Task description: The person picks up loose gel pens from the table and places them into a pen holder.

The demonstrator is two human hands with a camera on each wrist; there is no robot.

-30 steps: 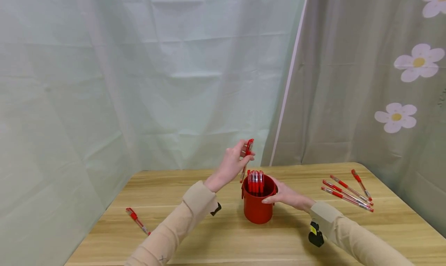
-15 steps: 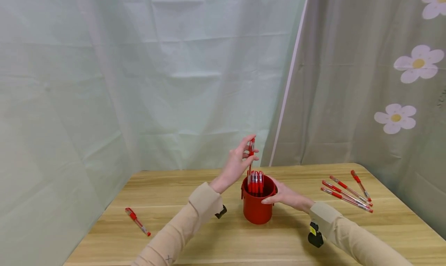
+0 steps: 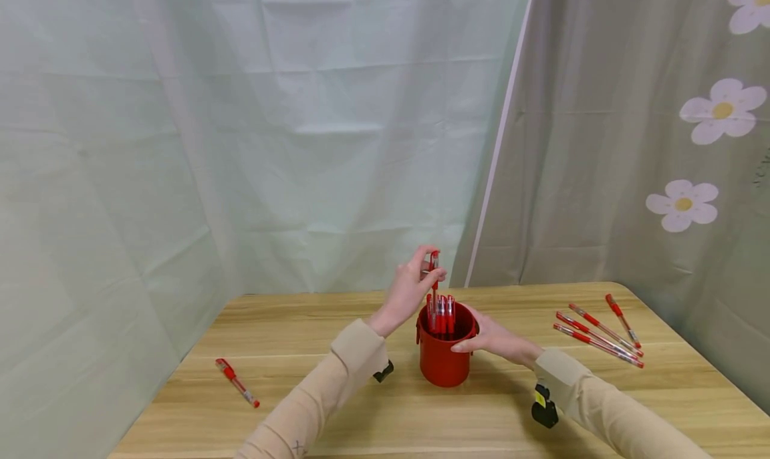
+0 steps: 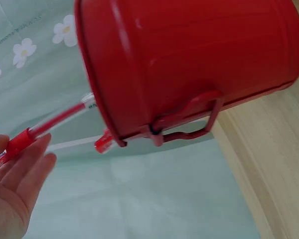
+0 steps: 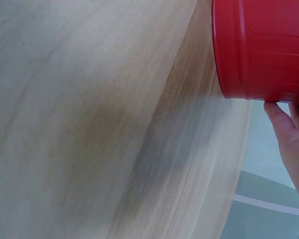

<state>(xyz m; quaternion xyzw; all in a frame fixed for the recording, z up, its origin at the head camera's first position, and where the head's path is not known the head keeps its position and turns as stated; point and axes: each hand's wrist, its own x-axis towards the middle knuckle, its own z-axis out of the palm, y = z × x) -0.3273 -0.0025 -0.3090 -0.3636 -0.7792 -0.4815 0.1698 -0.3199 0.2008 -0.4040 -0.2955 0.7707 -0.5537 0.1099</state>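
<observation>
A red metal bucket (image 3: 444,367) with a small side handle (image 4: 189,117) stands upright on the table, several red-capped pens (image 3: 450,315) inside it. Above its mouth, my left hand (image 3: 404,292) pinches one red gel pen (image 3: 435,272) near the cap between thumb and fingers. This pen points down, and in the left wrist view the lower end of the pen (image 4: 60,119) goes behind the bucket's rim. My right hand (image 3: 498,340) grips the bucket's right side, thumb at the front just under the rim; the fingers behind are mostly hidden.
On the wooden table (image 3: 289,365), one red pen (image 3: 237,382) lies alone at the left. Several more red pens (image 3: 598,335) lie at the right. Curtains (image 3: 337,145) hang right behind the table's far edge.
My left hand has moved the pen slightly right to over the bucket, turned it upright and lowered it into the mouth. The right hand and bucket have stayed in place.
</observation>
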